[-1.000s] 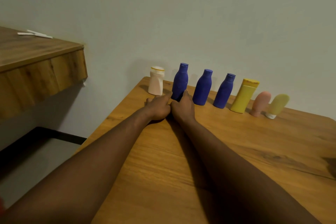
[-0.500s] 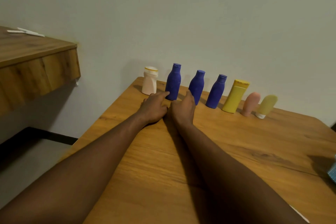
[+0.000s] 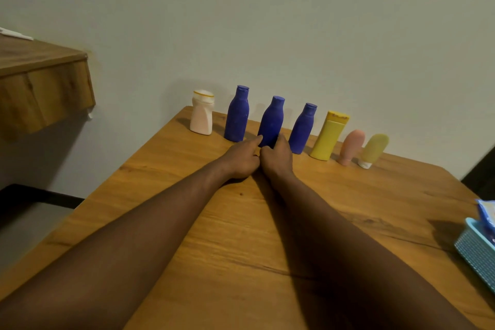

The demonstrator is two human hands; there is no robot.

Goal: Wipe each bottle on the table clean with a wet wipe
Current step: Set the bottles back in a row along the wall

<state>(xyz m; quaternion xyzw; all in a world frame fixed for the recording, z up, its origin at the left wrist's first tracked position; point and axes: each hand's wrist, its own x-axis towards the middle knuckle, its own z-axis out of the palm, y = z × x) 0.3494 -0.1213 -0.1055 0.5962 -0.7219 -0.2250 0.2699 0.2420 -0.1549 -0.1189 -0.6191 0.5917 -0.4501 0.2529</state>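
Several bottles stand in a row along the wall on the wooden table (image 3: 348, 209): a white-pink bottle (image 3: 202, 115), three blue bottles (image 3: 237, 118) (image 3: 272, 123) (image 3: 304, 128), a yellow bottle (image 3: 328, 136), a pink tube (image 3: 351, 146) and a pale yellow tube (image 3: 373, 149). My left hand (image 3: 242, 158) and my right hand (image 3: 276, 159) rest side by side on the table, right in front of the middle blue bottle. The left index fingertip and the right thumb touch its base. Neither hand holds anything that I can see.
A light blue basket (image 3: 476, 252) sits at the table's right edge with a blue wipe pack (image 3: 486, 214) in it. A wooden shelf (image 3: 40, 88) juts out at the left, above the floor. The table's left edge runs diagonally.
Both hands have slid to the right along the row, from the first blue bottle to the middle one. The view has shifted, bringing the basket into sight.
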